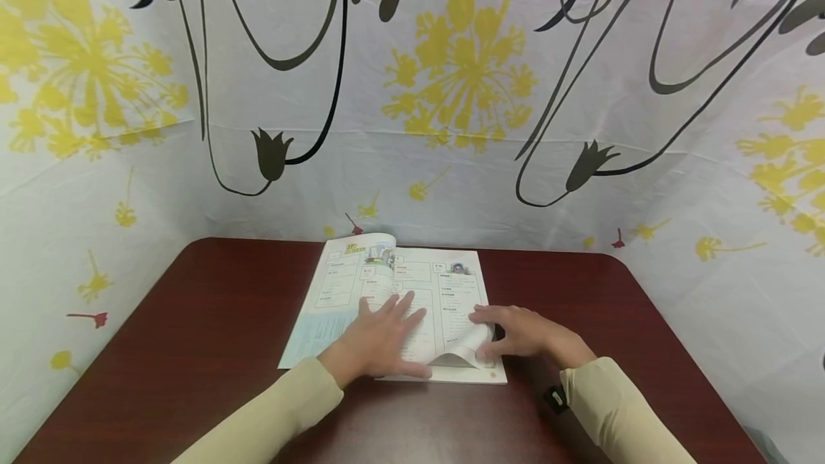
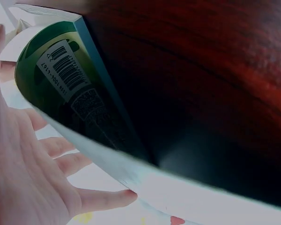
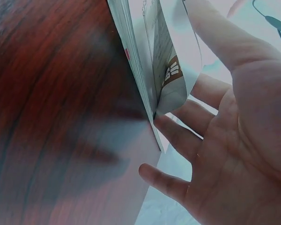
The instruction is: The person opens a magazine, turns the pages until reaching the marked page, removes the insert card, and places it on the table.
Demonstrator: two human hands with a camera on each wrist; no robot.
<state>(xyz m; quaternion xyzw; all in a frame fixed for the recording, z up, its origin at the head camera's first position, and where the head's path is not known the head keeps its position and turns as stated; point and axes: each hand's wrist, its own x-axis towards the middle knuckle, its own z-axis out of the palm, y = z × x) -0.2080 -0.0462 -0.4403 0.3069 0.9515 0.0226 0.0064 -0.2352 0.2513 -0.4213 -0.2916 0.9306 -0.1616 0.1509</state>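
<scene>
A printed magazine [image 1: 348, 285] lies spread on the dark red table, its left part curving up toward the spine. My left hand [image 1: 380, 339] rests across the middle of it with fingers spread. In the left wrist view, the green back cover [image 2: 37, 89] with a barcode label [image 2: 65, 70] shows beneath the bowed pages. At the lower right corner, my right hand [image 1: 525, 335] holds a curled page [image 1: 467, 346] between thumb and fingers. The right wrist view shows this page [image 3: 178, 89] bent away from the stack, with the little finger apart from it.
The dark red table [image 1: 193, 328] extends on both sides of the magazine. A patterned cloth [image 1: 309, 106] hangs behind it and along both sides. A small black device [image 1: 556, 399] sits at the right wrist, by the sleeve [image 1: 612, 399].
</scene>
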